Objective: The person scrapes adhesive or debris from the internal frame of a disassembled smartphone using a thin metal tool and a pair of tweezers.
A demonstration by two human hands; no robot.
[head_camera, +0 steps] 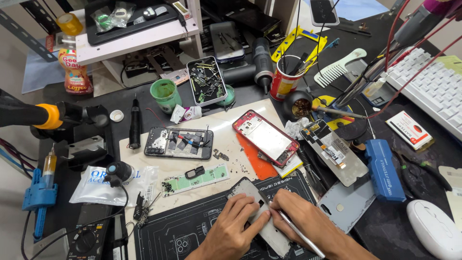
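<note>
- Left hand [230, 226]: grip pressed flat on a grey phone back cover [262, 219], fingers spread over its upper-left part, pinning it to the dark work mat [192, 231] on the desk [399, 226].
- Right hand [301, 219]: grip pinching a thin silver tool [301, 235], held like a pen; its tip meets the cover just where the two hands' fingertips come together.
- Cover lies tilted, one corner poking out above the left grip, its lower end showing between the wrists.
- Just above the left grip: a narrow green strip [195, 179] with a small black part on it, loose specks around.
- Farther above that grip: an opened black phone [179, 143], innards exposed, lying flat on the pale board [226, 123].
- Up and right of the right grip: a red-framed phone shell [265, 137], resting on an orange sheet; beside it a bare display panel [333, 151].
- Right of the right grip: a grey plate [347, 203], then a blue block-shaped tool [383, 169]; a white mouse [435, 228] sits well apart at the desk edge.
- Far above both grips: a tin tray of small parts [207, 80], a green cup [165, 94], a red can holding tools [284, 79].
- Left of the left grip: a clear packet [91, 185] and a black meter [86, 240].
</note>
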